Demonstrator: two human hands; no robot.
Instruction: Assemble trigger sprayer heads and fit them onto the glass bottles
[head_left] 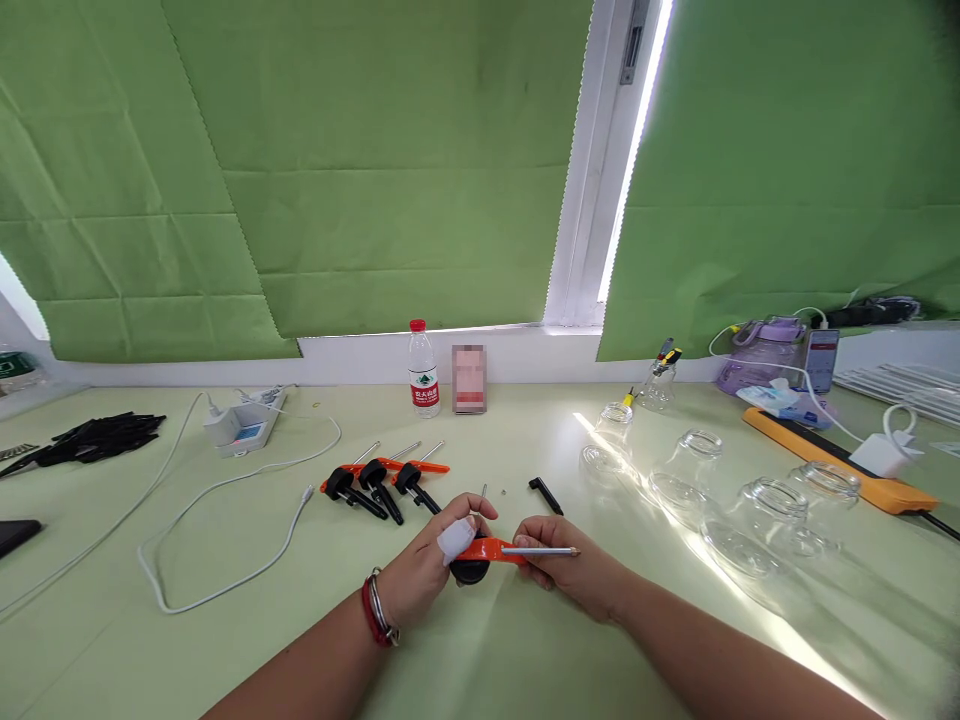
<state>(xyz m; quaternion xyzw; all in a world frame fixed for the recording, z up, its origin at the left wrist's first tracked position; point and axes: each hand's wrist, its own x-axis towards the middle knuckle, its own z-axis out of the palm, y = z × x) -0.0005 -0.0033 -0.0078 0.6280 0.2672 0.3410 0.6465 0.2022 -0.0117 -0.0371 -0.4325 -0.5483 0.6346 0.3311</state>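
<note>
"What is happening over the pale green bench (262, 640)?"
"The left hand (422, 572) and right hand (576, 580) are gripping an orange-and-black plastic piece (487, 549) with a silvery metal rod (544, 551) between them"
"And around them?"
"Three orange-and-black plastic pieces (373, 477) are lying to the left, clear glass jars (776, 502) are standing to the right, and green fabric blinds (405, 200) are hanging behind"

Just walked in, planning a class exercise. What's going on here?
A person's left hand and right hand hold an orange-and-black part, its metal rod reaching across the right hand. Three similar parts lie beyond the left hand, a small black piece lies ahead of the right, and glass jars are farther right.
</note>
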